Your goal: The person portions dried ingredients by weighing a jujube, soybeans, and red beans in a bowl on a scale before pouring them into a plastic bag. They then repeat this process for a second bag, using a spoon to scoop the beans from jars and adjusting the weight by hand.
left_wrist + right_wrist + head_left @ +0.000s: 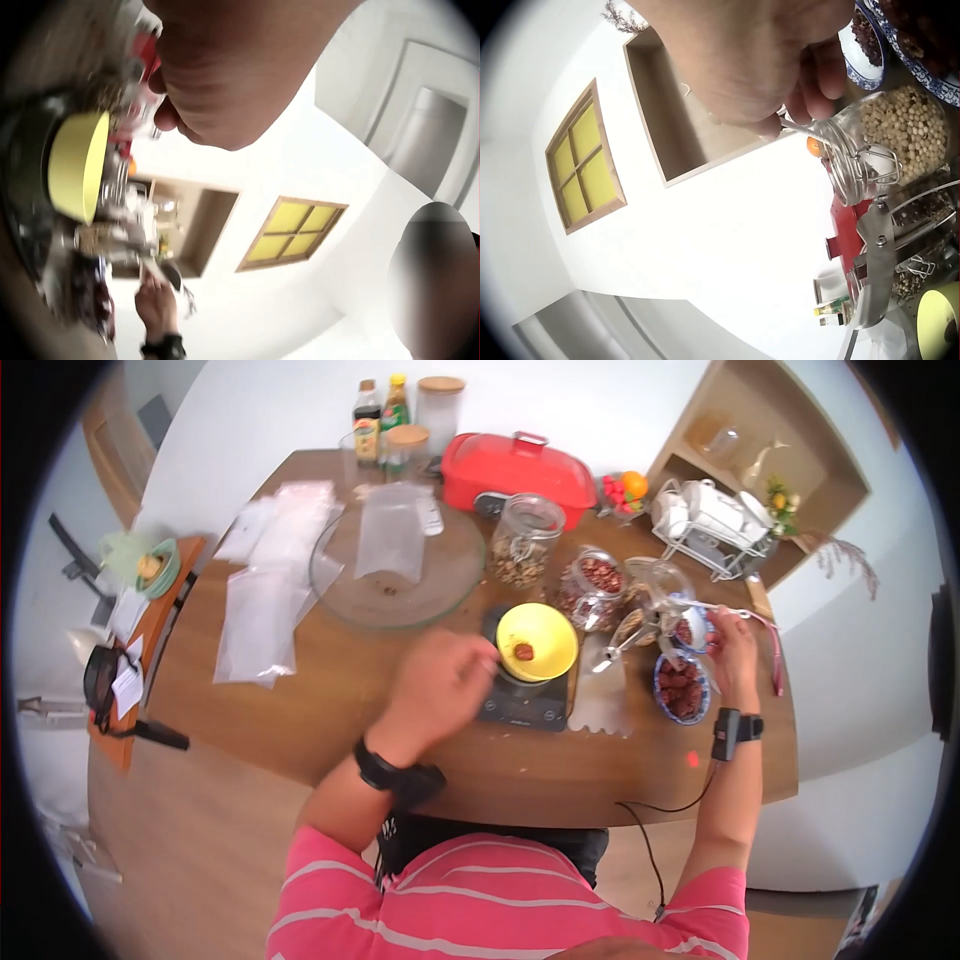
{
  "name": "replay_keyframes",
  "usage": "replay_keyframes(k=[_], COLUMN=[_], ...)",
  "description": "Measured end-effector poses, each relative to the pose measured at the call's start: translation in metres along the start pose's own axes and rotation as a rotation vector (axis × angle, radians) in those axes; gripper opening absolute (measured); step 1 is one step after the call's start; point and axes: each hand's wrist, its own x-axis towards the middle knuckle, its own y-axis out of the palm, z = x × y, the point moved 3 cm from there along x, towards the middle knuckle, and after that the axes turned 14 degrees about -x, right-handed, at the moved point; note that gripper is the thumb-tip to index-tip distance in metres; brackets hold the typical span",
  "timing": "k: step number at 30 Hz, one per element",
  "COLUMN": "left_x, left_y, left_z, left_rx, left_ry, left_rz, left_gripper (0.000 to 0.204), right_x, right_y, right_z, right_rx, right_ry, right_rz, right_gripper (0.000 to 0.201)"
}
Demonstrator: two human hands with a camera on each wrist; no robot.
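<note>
The left hand, blurred, has its fingers curled beside the yellow bowl; nothing shows in them, and the left wrist view shows the same curled hand. One reddish-brown piece lies in the bowl, which stands on a black scale. At the right, the right hand pinches a thin pale handle above two blue-and-white bowls, one with dark red pieces. In the right wrist view, that handle reaches from the fingers towards a clasp jar of pale beans.
Behind the yellow bowl stand clasp jars and a red cooker. A metal utensil is right of the scale. A round glass plate and clear bags lie left. A cable hangs from the right wrist.
</note>
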Motion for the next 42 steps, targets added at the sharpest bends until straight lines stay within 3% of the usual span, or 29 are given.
replay_keyframes(k=[1,3,5,7,9,11,12,16,18,19,21,23,24,25,26,29,31,35,42], left_x=[0.002,-0.01,-0.028,-0.052,-0.07,-0.087,-0.096,-0.113,-0.115,-0.112,-0.092,-0.049,-0.034,-0.017,-0.008,0.0,0.004,-0.004,-0.004], left_y=[-0.03,-0.085,-0.129,-0.157,-0.171,-0.174,-0.174,-0.175,-0.182,-0.184,-0.194,-0.192,-0.2,-0.203,-0.202,-0.213,-0.213,-0.2,-0.211], left_z=[0.011,0.027,0.04,0.054,0.07,0.08,0.082,0.06,0.05,0.051,0.054,0.043,0.052,0.067,0.08,0.128,0.134,0.104,0.115], left_rx=[0.145,0.388,0.56,0.709,0.866,0.821,0.767,0.748,0.615,0.615,0.808,0.756,0.75,0.835,0.915,1.047,1.07,1.075,1.126], left_ry=[-0.013,-0.063,-0.16,-0.247,-0.195,-0.273,-0.356,-0.449,-0.54,-0.541,-0.384,-0.522,-0.523,-0.535,-0.536,-0.428,-0.539,-0.552,-0.575], left_rz=[-0.082,-0.262,-0.309,-0.362,-0.409,-0.314,-0.239,-0.212,-0.36,-0.367,-0.441,-0.391,-0.393,-0.246,-0.092,0.086,0.124,0.151,0.182], left_gripper=[0.013,0.017,0.022,0.027,0.033,0.034,0.035,0.035,0.035,0.035,0.032,0.032,0.032,0.034,0.036,0.045,0.048,0.042,0.033], right_x=[-0.001,-0.002,-0.037,-0.08,-0.136,-0.165,-0.173,-0.159,-0.145,-0.137,-0.114,-0.085,-0.085,-0.09,-0.089,-0.097,-0.106,-0.12,-0.144], right_y=[0.002,-0.016,-0.035,-0.027,0.032,0.077,0.094,0.126,0.142,0.153,0.174,0.191,0.198,0.205,0.208,0.208,0.198,0.17,0.136], right_z=[-0.002,-0.02,-0.036,-0.061,-0.062,-0.072,-0.068,-0.057,-0.044,-0.039,-0.044,-0.06,-0.049,-0.037,-0.036,-0.028,-0.023,-0.034,-0.053], right_rx=[0.005,0.046,0.021,0.005,-0.06,-0.037,-0.072,-0.237,-0.333,-0.391,-0.454,-0.62,-0.586,-0.55,-0.572,-0.583,-0.554,-0.455,-0.12], right_ry=[-0.052,-0.12,-0.134,-0.269,-0.237,-0.159,-0.14,-0.109,-0.118,-0.164,-0.215,-0.325,-0.211,-0.094,-0.084,-0.042,-0.003,0.067,0.285], right_rz=[0.027,-0.142,-0.372,-0.312,-0.224,0.078,0.124,0.233,0.25,0.232,0.215,0.121,0.223,0.315,0.34,0.403,0.394,0.397,0.499], right_gripper=[0.023,0.021,0.017,0.016,0.012,0.01,0.01,0.017,0.02,0.027,0.034,0.049,0.053,0.056,0.054,0.036,0.035,0.034,0.045])
